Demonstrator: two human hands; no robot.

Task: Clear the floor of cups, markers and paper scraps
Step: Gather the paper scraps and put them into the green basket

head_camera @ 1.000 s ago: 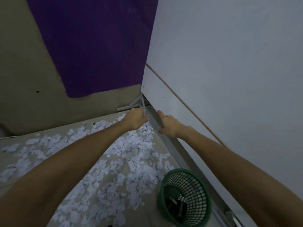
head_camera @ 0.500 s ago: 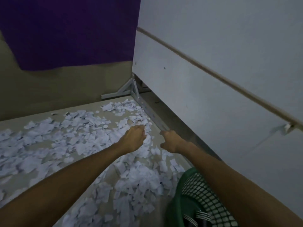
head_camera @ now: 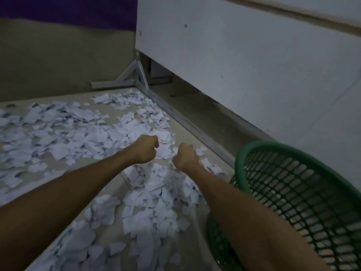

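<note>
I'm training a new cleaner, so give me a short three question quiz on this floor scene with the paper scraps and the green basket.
1. True or false: the green mesh basket lies beside the person's right arm.
2. What litters the floor? A) cups B) paper scraps C) markers
3. Fill in: the left hand and right hand, fingers curled, hover over the ____.

Key: 1 true; 2 B; 3 scraps. Whether either hand holds paper cannot be told.

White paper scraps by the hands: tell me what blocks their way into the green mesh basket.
Nothing visible does. The white paper scraps lie on open floor beside the green mesh basket; only the right forearm crosses its near rim.
</note>
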